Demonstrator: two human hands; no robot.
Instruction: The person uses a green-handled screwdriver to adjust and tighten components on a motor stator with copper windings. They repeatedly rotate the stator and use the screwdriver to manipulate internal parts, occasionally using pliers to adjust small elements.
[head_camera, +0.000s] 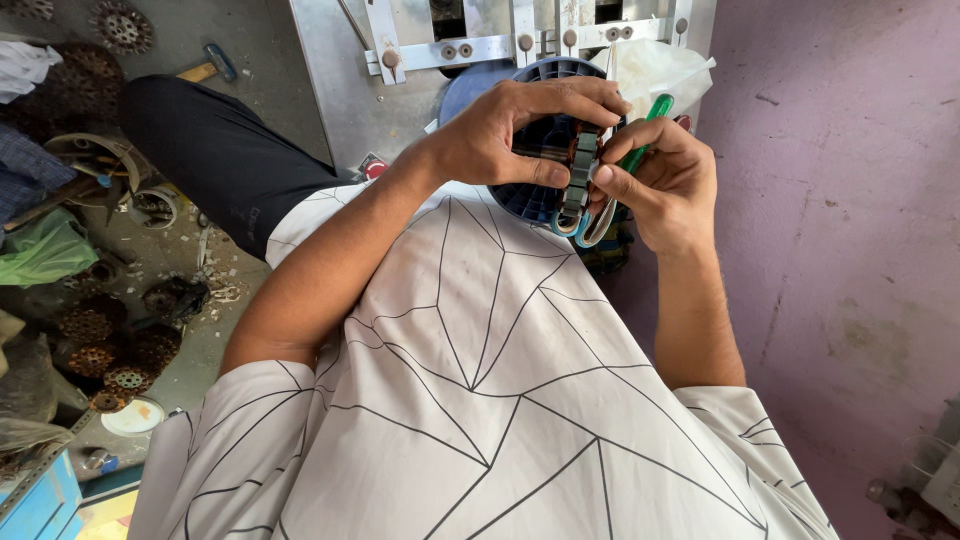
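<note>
White patterned shirt below, my left hand clamps a small motor core at chest height by its stiff, weighty-looking metal sides; right hand pinches a green tool

Two hands work at twelve o'clock: the left hand and the right hand, both on one stator core. One green-handled tool is in the right hand. One blue basket sits behind. About six round wound cores lie at nine o'clock, and two more at eleven.
</note>
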